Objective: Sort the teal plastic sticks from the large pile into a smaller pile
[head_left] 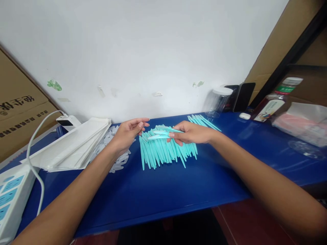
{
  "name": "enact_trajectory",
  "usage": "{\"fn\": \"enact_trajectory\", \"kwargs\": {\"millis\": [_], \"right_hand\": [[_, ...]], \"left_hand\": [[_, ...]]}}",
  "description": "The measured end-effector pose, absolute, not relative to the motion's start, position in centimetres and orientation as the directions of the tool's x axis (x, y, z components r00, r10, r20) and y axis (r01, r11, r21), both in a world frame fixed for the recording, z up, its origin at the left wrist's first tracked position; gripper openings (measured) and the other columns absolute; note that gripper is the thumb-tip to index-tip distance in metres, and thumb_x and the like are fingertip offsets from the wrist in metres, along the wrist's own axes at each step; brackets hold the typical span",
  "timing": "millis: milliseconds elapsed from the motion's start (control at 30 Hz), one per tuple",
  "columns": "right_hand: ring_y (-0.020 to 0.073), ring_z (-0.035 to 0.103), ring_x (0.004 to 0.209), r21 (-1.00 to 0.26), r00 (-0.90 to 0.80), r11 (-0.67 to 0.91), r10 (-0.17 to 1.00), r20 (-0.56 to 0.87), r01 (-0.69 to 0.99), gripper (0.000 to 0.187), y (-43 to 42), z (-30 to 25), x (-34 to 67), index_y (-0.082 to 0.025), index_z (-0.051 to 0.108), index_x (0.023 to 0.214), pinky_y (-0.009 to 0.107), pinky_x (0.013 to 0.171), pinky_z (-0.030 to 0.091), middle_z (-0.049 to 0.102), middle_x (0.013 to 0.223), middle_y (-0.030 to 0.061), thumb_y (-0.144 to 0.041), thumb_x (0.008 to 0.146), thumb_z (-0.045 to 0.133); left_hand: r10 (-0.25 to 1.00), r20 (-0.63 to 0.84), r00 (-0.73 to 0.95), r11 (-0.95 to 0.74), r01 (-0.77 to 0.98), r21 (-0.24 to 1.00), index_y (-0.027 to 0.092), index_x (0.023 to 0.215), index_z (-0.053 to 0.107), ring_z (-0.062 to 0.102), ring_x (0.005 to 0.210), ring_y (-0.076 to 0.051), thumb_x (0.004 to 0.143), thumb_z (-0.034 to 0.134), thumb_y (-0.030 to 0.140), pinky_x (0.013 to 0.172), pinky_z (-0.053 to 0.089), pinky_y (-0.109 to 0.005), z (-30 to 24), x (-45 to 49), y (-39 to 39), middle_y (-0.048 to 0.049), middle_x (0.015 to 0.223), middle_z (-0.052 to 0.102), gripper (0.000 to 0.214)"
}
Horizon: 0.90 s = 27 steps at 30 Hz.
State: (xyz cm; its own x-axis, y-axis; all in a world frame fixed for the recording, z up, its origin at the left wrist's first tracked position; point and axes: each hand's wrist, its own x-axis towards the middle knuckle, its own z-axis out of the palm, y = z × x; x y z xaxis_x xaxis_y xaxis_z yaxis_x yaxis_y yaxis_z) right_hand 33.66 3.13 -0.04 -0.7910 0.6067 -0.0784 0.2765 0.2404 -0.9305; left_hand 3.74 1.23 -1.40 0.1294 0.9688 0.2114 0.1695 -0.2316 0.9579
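Observation:
A pile of thin teal plastic picks point(163, 151) lies on the blue table point(166, 194), with a smaller bunch of teal picks point(203, 121) behind it. My right hand point(191, 132) hovers over the pile, its fingers pinched on a few teal picks point(163, 132) that point left. My left hand point(129, 132) sits just left of the pile with fingers loosely curled and apart, holding nothing, its fingertips close to the held picks. Under and beside that hand lies a heap of clear plastic caps point(113, 149).
A stack of white paper sleeves point(74, 144) lies at the left, beside a white power strip point(11, 195) with its cable point(34, 143). At the back right stand a clear jar point(218, 101), a dark phone point(244, 97), a bottle point(276, 100) and a plastic bag point(301, 122). Cardboard boxes point(17, 112) flank the table.

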Motion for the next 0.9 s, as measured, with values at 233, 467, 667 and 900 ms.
{"fn": "enact_trajectory", "kwargs": {"millis": [233,467,667,900], "right_hand": [[0.0067,0.034,0.049,-0.931,-0.791,0.250,0.608,-0.064,0.267,0.042,3.2,0.0,33.7,-0.016,0.072,0.080,0.027,0.047,0.028,0.069,0.075,0.0018,-0.052,0.100,0.071],[0.0075,0.038,0.051,-0.923,-0.824,0.286,0.563,-0.056,0.258,0.042,3.1,0.1,33.6,-0.015,0.073,0.087,0.025,0.050,0.031,0.067,0.072,0.0011,-0.053,0.104,0.066],[0.0090,0.039,0.052,-0.906,-0.836,0.327,0.546,-0.052,0.270,0.045,2.9,0.4,33.5,-0.016,0.075,0.090,0.027,0.051,0.031,0.068,0.073,0.0020,-0.057,0.104,0.063],[0.0119,0.037,0.060,-0.842,-0.841,0.474,0.539,0.045,0.259,0.044,3.1,0.2,33.7,-0.018,0.074,0.075,0.030,0.058,0.028,0.053,0.066,-0.0018,-0.054,0.101,0.069]], "left_hand": [[0.977,0.151,0.152,-0.162,0.069,0.984,0.015,0.122,0.080,0.079,0.107,-0.026,0.078,0.094,0.043,0.101,0.063,-0.041,-1.0,4.4,0.4,-0.0167,0.124,0.080,0.054],[0.985,0.141,0.099,-0.152,0.114,0.982,0.014,0.117,0.081,0.079,0.078,-0.021,0.076,0.095,0.045,0.069,0.066,-0.032,-0.6,5.2,-0.2,-0.0137,0.100,0.084,0.053],[0.961,0.206,0.182,-0.237,0.171,0.956,0.017,0.122,0.080,0.072,0.074,-0.013,0.095,0.077,0.047,0.067,0.060,-0.026,-1.2,4.7,0.4,-0.0137,0.117,0.082,0.041],[0.978,0.150,0.147,-0.160,0.062,0.985,0.015,0.130,0.074,0.081,0.102,-0.026,0.080,0.092,0.041,0.096,0.066,-0.041,-0.8,4.8,0.0,-0.0173,0.126,0.079,0.059]]}}
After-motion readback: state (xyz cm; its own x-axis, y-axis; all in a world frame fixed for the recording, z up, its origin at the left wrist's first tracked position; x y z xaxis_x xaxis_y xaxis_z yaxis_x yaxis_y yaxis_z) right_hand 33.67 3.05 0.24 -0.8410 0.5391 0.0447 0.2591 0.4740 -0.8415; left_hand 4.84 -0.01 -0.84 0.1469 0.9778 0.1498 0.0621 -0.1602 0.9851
